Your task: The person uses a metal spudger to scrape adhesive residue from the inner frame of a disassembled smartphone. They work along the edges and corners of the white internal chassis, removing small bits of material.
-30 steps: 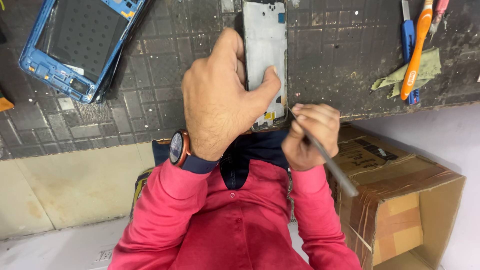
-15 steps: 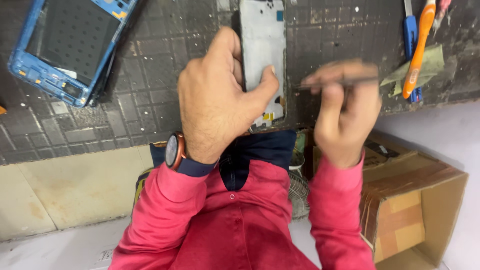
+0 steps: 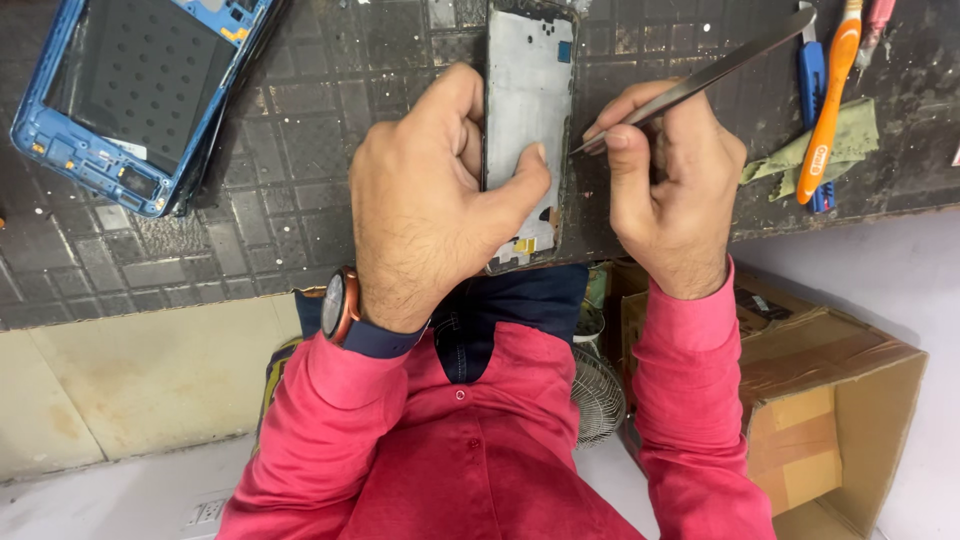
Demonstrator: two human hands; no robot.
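Grey-backed phone frame lies on the dark gridded surface; the left hand clamps it, thumb across its face; the right hand pinches metal tweezers — tips just beside the frame's right edge.

Grey phone frame held; metal tweezers beside.

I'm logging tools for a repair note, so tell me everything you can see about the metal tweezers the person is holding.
The tweezers are slim, bare silvery metal, tapering to a fine point. The right hand pinches them near the tip between thumb and fingers. They slant up and to the right over the dark gridded mat, the point close beside the phone frame's right edge; contact is unclear.
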